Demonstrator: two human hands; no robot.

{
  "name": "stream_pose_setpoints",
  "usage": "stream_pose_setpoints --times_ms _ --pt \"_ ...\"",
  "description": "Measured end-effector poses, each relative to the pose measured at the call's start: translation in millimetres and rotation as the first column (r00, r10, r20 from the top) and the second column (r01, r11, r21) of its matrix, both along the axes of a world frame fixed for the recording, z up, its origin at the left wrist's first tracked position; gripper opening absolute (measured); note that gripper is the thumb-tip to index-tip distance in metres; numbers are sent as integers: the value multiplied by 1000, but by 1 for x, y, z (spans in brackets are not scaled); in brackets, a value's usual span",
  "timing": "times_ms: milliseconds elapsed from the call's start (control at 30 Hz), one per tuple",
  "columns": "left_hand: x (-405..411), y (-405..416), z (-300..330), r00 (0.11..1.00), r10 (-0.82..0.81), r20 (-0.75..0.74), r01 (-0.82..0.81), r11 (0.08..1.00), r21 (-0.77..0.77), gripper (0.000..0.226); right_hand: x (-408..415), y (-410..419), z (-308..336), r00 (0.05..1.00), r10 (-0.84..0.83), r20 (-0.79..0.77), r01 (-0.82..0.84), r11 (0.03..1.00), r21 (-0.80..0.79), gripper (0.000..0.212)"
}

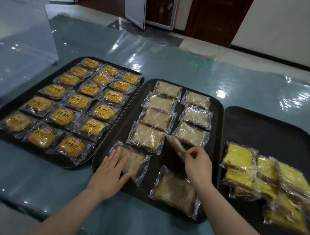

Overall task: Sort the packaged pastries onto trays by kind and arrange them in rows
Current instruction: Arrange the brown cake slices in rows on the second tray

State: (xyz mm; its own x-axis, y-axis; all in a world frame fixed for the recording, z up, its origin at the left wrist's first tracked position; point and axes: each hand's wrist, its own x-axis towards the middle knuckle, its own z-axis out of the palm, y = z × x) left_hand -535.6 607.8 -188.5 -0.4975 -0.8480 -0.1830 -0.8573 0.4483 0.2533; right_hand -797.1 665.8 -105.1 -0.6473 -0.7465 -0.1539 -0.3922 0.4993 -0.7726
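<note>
Brown pastry packet [176,145] clear-wrapped, tilted, pinched by right hand [196,163]; left hand [111,170] flat, fingers spread.

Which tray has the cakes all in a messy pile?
The right tray. Its yellow cake packets lie heaped and overlapping; the other two trays hold packets mostly in neat rows.
</note>
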Motion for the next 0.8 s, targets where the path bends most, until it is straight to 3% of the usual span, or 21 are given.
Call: stream_pose_setpoints --times_ms 367,467,533,600,700,800 --pt "-6 2 4 998 61 4 -61 998 20 67 -35 -13 -5 994 -6 107 16 996 -91 16" --pt "-8 2 6 997 75 5 -75 997 16 66 -41 -15 -13 988 134 -78 -132 991 28 42" --pt "-12 1 8 997 77 5 -77 997 2 65 -43 -15 -18 920 225 -322 -183 970 158 55" --pt "-17 -2 11 996 83 12 -83 997 -7 65 -43 -14 -20 833 304 -462 -210 947 244 67" --pt "-28 -8 13 995 99 27 -99 995 11 67 -34 -12 -32 735 461 -497 -348 886 307 79" --pt "-37 -8 9 988 107 111 -112 993 39 70 -18 -12 -47 687 597 -414 -476 800 365 76"
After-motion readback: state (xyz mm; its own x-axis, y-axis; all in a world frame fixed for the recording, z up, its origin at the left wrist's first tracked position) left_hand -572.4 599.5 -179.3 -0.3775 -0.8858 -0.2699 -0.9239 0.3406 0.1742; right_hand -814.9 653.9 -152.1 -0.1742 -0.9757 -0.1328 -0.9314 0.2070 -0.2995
